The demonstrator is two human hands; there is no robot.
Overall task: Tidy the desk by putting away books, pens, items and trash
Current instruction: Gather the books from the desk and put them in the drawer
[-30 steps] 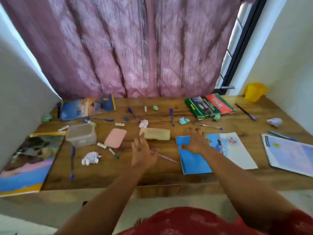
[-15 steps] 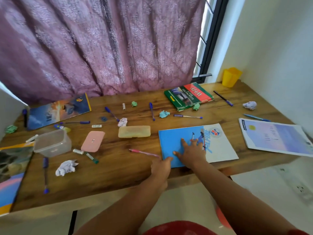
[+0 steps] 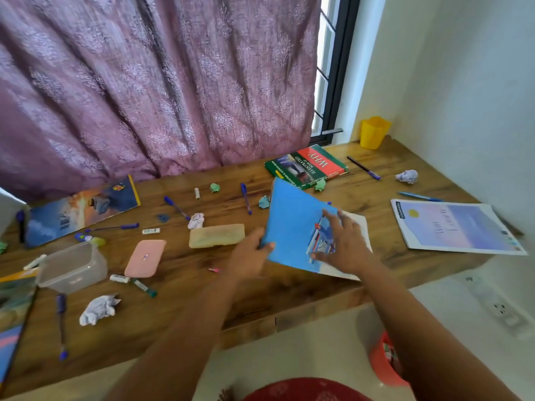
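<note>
Two hands hold a thin blue-and-white softcover notebook (image 3: 292, 224), tilted up off the brown wooden desk (image 3: 179, 285) near its front edge. The left hand (image 3: 249, 256) grips the notebook's lower left corner; the right hand (image 3: 344, 244) grasps its lower right cover, fingers spread. A translucent yellow pencil case (image 3: 216, 235) lies just left.
</note>
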